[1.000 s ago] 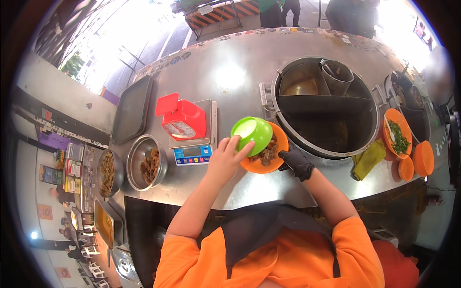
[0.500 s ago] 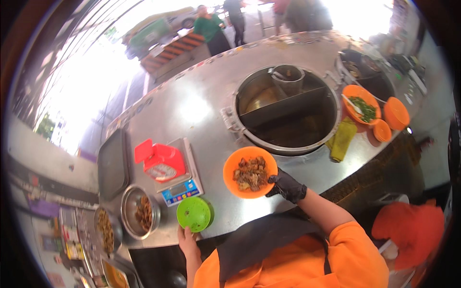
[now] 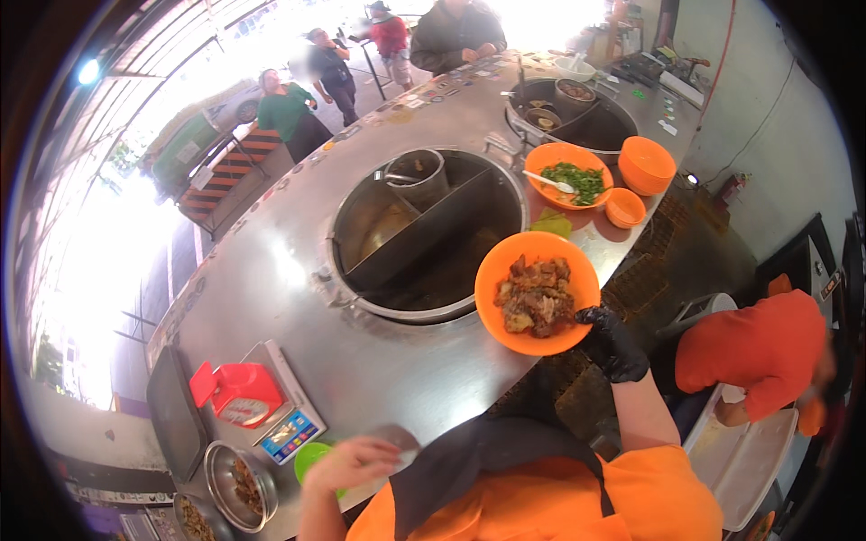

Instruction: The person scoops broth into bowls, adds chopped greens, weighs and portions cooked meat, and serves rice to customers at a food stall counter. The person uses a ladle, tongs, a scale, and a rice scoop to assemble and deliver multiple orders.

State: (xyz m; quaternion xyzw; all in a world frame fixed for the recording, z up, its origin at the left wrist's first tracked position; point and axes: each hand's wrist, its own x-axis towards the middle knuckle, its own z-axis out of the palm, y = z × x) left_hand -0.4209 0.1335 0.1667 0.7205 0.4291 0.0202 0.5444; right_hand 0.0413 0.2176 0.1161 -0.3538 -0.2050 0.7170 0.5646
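Orange bowl (image 3: 537, 293) of meat gripped by gloved right hand (image 3: 612, 343).

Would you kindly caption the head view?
Gloved right hand holds orange bowl of meat beside divided pot.

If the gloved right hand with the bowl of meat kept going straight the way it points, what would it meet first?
The right hand points up-left across the counter, holding the orange bowl. The bowl already overlaps the rim of the big divided pot, so that pot likely comes first, though relative height is unclear.
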